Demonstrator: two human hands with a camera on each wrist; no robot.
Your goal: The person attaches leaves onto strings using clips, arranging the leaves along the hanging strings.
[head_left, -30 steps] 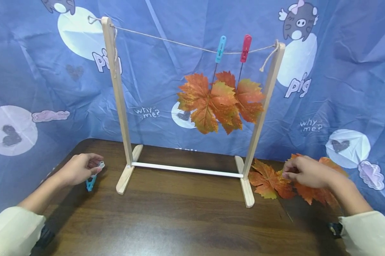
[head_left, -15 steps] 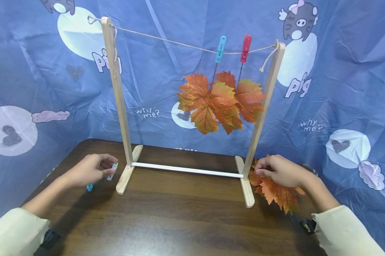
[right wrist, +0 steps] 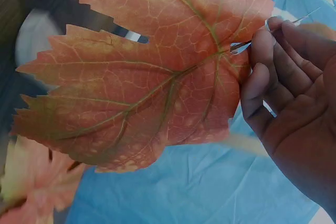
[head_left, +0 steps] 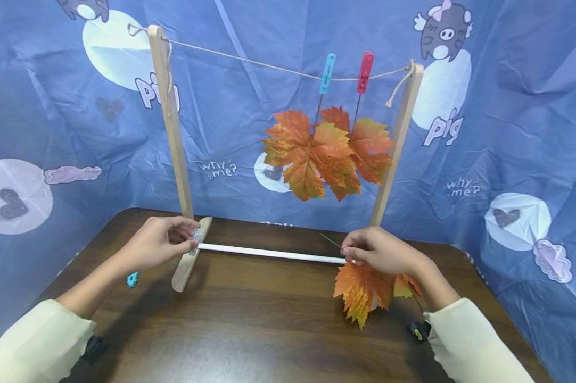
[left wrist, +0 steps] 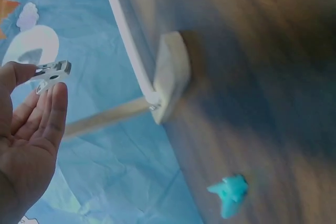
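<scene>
My left hand (head_left: pixel 161 240) pinches a whitish clothespin (left wrist: pixel 51 73) between thumb and fingers, in front of the rack's left foot. My right hand (head_left: pixel 381 249) pinches the stem of an orange maple leaf (right wrist: pixel 152 77); the blade hangs below the fingers and the thin stem sticks out to the upper left. From the rack's string (head_left: pixel 269 66) hang two similar leaves, one by a blue clothespin (head_left: pixel 327 74), the other by a red clothespin (head_left: pixel 365 73). These two leaves (head_left: pixel 309 154) overlap near the right post.
A turquoise clothespin (left wrist: pixel 231 192) lies on the brown table (head_left: pixel 249 330) at the left. Another leaf (head_left: pixel 404 286) lies at the right, partly hidden by my right hand and its leaf. The rack's white crossbar (head_left: pixel 269 252) runs low between its wooden feet. Blue patterned cloth hangs behind.
My right hand has lifted a leaf off the right of the table and moved left with it. My left hand has carried the whitish clothespin right, to the rack's left foot.
</scene>
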